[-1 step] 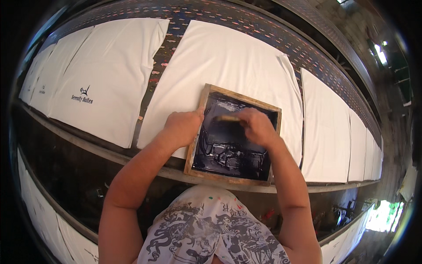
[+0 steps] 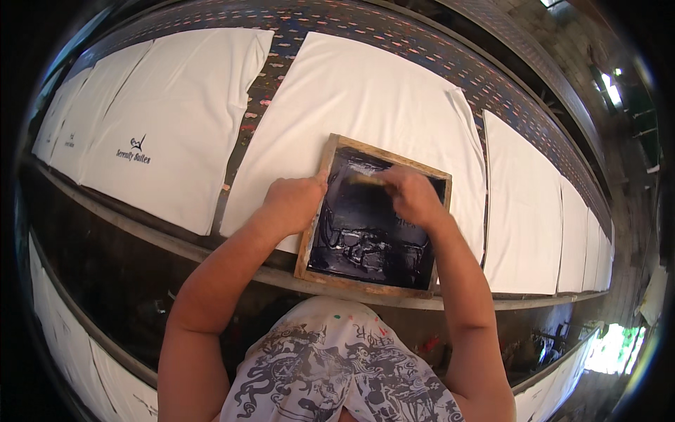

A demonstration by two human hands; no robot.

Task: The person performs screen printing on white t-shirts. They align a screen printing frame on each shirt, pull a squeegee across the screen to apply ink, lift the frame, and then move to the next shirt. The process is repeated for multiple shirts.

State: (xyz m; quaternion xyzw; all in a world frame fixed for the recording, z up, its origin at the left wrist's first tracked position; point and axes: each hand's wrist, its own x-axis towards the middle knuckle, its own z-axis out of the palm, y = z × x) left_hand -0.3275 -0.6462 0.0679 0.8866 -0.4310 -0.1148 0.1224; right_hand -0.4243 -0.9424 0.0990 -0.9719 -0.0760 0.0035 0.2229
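Observation:
A wooden-framed printing screen [image 2: 443, 211] lies on a white cloth [image 2: 365, 91] in front of me. Dark ink [image 2: 365, 250] coats its mesh, thick and glossy toward the near side. My left hand [image 2: 294, 202] is closed on the frame's left rail, its thumb along the wood. Inside the frame, toward the far side, my right hand [image 2: 413, 197] grips a squeegee [image 2: 365, 180] with a light wooden edge, blurred by motion. Part of the squeegee is hidden under the right hand's fingers. Small dark lettering shows on the mesh below that hand.
To the left, a white cloth [image 2: 183, 91] bears a small dark printed logo. More white cloths [image 2: 524, 211] lie along the table to the right. Behind them runs the table's dark, colour-spotted surface [image 2: 358, 24]. Another row of cloths [image 2: 67, 330] lies at lower left.
My right hand and the squeegee have shifted slightly toward the far side of the frame, baring some lettering on the mesh. The left hand and the frame stay practically in place.

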